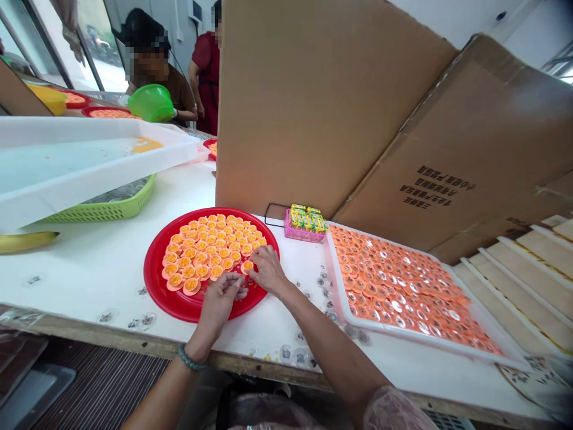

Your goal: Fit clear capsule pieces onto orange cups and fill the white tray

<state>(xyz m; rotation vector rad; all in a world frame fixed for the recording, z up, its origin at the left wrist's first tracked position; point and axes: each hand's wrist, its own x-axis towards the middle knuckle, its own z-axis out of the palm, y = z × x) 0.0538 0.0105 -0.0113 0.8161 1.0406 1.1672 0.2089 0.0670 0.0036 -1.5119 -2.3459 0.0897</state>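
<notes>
A round red tray [154, 280] lies on the white table, covered over much of its surface with small round orange pieces [201, 245] that have yellow centres. My right hand [271, 272] is over the tray's right side, its thumb and fingers closed at the edge of one orange piece [247, 267]. Just in front and to the left, my left hand [222, 294] has its fingers pinched together above the tray's near part. Whatever those left fingertips hold, if anything, is too small to make out. A beaded bracelet [190, 358] circles my left wrist.
Right of the tray, a white rectangular tray [340, 298] holds many orange pieces. A pink basket [304, 235] of small yellow-green packets stands behind. Large cardboard [322, 107] walls the back. At left are a white bin [89, 191], green basket [107, 209], and banana [27, 242]. Two people are beyond.
</notes>
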